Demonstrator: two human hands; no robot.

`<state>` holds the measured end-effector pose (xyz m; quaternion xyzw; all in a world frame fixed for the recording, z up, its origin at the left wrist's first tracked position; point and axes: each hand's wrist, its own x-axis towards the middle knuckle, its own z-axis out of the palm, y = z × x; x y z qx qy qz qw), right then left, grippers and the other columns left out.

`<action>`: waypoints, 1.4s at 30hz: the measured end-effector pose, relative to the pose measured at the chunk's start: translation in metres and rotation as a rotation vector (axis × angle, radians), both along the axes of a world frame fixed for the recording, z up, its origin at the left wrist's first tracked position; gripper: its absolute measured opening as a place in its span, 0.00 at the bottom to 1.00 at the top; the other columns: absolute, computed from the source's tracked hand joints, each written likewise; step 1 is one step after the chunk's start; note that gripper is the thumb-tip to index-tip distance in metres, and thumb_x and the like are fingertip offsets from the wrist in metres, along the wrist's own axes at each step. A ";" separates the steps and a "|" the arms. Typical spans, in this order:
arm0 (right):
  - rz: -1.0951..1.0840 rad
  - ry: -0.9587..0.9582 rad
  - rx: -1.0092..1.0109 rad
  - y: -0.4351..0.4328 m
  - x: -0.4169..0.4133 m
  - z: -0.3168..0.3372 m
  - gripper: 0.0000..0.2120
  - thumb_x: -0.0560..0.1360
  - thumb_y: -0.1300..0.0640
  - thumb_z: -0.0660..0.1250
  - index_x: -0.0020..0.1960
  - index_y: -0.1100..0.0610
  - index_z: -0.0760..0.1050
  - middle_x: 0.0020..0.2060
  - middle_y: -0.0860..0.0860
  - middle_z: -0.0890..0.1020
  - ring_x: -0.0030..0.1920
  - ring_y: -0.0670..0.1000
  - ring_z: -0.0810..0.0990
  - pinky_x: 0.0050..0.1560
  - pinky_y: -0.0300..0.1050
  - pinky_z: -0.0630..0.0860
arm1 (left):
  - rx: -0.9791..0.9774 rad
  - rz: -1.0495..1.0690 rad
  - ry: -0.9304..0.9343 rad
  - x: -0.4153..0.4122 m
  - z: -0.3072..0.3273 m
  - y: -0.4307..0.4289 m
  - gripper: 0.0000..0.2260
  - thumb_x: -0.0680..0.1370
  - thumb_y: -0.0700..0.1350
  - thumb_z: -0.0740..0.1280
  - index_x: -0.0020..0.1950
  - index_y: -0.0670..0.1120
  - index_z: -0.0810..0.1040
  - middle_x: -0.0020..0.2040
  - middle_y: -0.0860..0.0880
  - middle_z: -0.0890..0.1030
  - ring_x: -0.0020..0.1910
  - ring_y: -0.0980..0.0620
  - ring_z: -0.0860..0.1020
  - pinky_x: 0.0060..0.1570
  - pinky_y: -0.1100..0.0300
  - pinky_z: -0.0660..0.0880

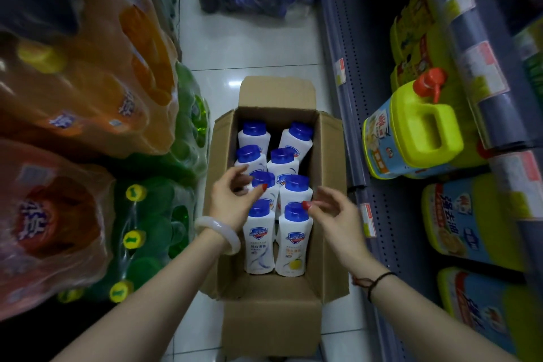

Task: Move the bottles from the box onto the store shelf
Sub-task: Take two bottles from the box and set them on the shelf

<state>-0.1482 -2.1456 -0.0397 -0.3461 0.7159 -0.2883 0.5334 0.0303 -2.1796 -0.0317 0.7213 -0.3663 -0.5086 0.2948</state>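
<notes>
Reaching into box (329, 161), left hand (232, 200) and right hand (338, 214) loosely curled, gripping nothing. Hovering just above bottles (260, 238) standing between the hands. Starting pick step; next needing cap grips, then lifting toward shelf (449, 17) right of right hand.

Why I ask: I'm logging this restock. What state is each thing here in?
Box: open, flaps out, on the floor.
Bottles: eight, upright, capped, all in the box.
Left hand: fingers loosely curled over one bottle, grip unclear.
Right hand: loosely curled beside the nearest bottle, holding nothing.
Jug: upright on the shelf, capped.
</notes>
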 end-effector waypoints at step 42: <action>0.000 0.113 0.204 0.039 0.043 -0.100 0.29 0.70 0.66 0.70 0.67 0.54 0.63 0.65 0.52 0.74 0.65 0.51 0.72 0.61 0.45 0.70 | 0.415 0.267 0.093 -0.023 -0.119 0.059 0.22 0.67 0.40 0.75 0.58 0.47 0.71 0.58 0.43 0.79 0.57 0.43 0.78 0.52 0.50 0.73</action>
